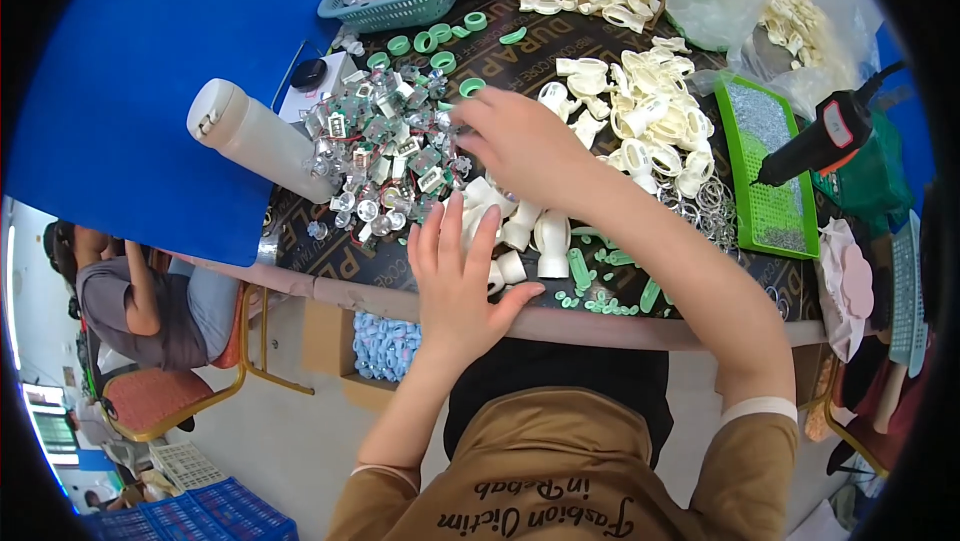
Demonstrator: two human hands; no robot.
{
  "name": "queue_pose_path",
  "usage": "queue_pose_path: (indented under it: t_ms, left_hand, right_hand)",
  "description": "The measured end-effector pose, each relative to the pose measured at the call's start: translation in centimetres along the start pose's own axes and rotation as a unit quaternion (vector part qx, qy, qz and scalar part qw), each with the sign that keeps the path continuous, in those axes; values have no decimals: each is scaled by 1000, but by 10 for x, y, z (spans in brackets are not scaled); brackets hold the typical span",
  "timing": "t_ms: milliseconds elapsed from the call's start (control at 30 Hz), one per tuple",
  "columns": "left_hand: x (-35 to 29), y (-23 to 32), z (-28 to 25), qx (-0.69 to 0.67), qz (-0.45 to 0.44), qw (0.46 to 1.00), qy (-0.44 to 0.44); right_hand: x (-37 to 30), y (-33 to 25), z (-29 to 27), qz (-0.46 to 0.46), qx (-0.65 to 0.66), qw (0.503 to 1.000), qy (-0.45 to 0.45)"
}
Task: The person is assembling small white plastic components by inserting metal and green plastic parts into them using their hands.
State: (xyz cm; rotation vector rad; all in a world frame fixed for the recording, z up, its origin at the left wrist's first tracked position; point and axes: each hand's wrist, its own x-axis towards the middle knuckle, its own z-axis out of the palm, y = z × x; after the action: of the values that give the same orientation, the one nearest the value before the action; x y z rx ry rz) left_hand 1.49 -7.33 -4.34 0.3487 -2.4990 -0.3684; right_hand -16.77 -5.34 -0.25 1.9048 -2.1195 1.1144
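Observation:
My left hand is open, fingers spread, at the near edge of the table beside several white, hollow plastic housings. Its fingertips reach over some of these housings. My right hand extends across to the right side of a heap of small clear electronic modules with white and green parts and red wires. Its thumb and fingers point left and look apart, with no held thing visible between them. Just beyond those fingers lies a green plastic ring.
Cream shell pieces lie right of centre, near metal rings. A green tray and a black electric screwdriver are at right. A white bottle leans at left. Small green parts lie along the near edge.

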Motion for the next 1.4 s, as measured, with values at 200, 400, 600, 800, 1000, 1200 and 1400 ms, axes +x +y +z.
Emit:
queue_pose_path:
  t_ms: [200, 400, 600, 800, 1000, 1200, 1400]
  left_hand:
    - [1, -1, -1, 18, 32, 999, -36]
    - [3, 2, -5, -1, 30, 999, -21]
    - [-1, 1, -7, 7, 26, 999, -20]
    - [-2, 0, -8, -8, 31, 999, 0]
    - [4, -35, -15, -281, -88, 952, 80]
    - [129, -119, -17, -338, -302, 884, 114]
    - [184, -173, 23, -479, -350, 792, 145]
  right_hand:
    - [39, -28, 43, -195, -74, 978, 1]
    - [61, -62, 81, -310, -150, 927, -148]
    - [55, -44, 79, -264, -154, 936, -178]
    - [52, -16, 60, -204, -202, 942, -175]
    - [44, 19, 38, -143, -210, 954, -159]
    - [41, 20, 34, -125, -199, 958, -165]
    - [39, 26, 33, -151, -179, 969, -81]
